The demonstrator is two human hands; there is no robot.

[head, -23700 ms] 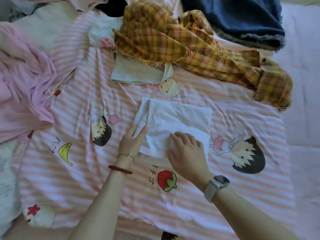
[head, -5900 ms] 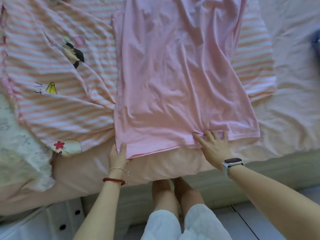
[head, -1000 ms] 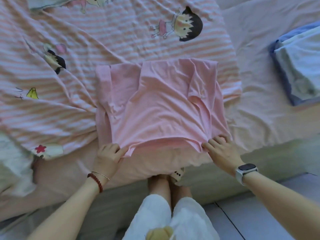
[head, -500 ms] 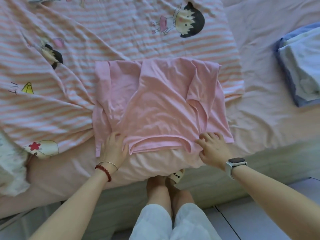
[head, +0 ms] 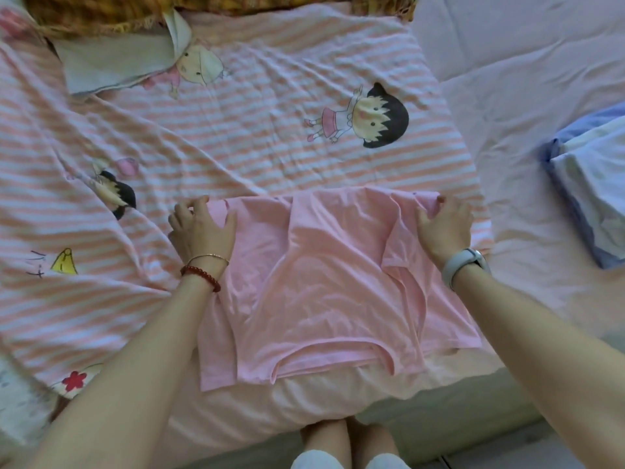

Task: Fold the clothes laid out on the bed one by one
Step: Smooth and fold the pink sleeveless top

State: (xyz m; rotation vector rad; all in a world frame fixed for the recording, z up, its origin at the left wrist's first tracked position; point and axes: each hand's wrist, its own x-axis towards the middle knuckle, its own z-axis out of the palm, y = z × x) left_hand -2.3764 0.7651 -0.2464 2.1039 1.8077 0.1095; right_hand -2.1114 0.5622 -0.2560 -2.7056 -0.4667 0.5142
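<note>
My left hand (head: 199, 228) and right hand (head: 444, 226) each pinch a far corner of the folded pink cotton T-shirt (head: 324, 282), its long axis running hand to hand, body toward me.

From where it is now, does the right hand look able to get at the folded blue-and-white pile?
Probably yes: the right hand grips the pink shirt at its far corner, and only bare sheet lies between it and the folded pile.

— Any writing to read?
— Only on the striped blanket (head: 257, 137): a few hand-drawn characters (head: 35, 269) beside a yellow banana drawing (head: 64, 262), near the left edge. Too small and tilted to make out. No labels, brands or numbers elsewhere.
</note>
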